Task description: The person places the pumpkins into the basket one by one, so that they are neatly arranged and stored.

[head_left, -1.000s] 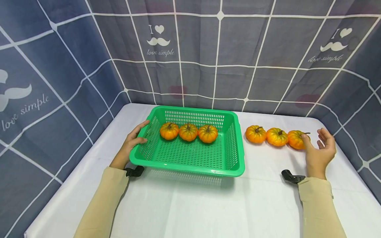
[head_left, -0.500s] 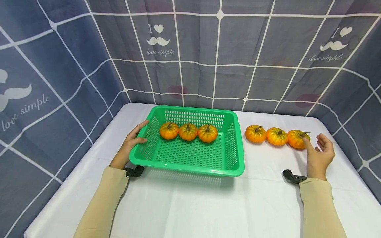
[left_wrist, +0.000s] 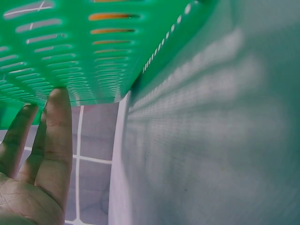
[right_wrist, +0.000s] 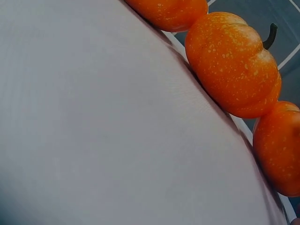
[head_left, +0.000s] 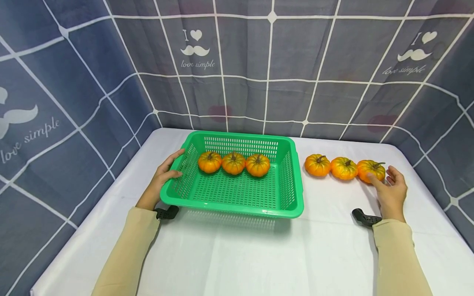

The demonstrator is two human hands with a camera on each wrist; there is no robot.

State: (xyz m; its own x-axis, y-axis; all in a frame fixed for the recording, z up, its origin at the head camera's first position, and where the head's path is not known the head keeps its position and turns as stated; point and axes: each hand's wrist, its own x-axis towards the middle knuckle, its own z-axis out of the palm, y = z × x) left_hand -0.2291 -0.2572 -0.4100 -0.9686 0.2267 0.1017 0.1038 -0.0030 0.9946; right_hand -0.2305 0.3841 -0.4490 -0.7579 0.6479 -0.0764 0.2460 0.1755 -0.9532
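"Any wording there?"
"On the grey, white-gridded cloth backdrop (head_left: 244, 49): 'I', heart (head_left: 196, 35), moustache (head_left: 195, 50) and 'love simple' (head_left: 198, 64), in white; the set appears twice."
"And leftward?"
"The blue, white-gridded cloth side panel (head_left: 70, 86); 'love simple' beneath a larger white moustache (head_left: 19, 114) and cut-off heart (head_left: 3, 95)."

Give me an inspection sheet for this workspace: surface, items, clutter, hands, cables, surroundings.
Surface: white tablecloth, faintly creased.
Items: green basket with three pumpkins inside; three pumpkins on the cloth in a row to its right.
Clutter: nothing seen.
Hands: left hand holds the basket's left rim; right hand is at the rightmost pumpkin, grip unclear. Black device on each wrist.
Cables: nothing seen.
Surroundings: grey-blue checked curtain behind and on both sides, printed "love simple".
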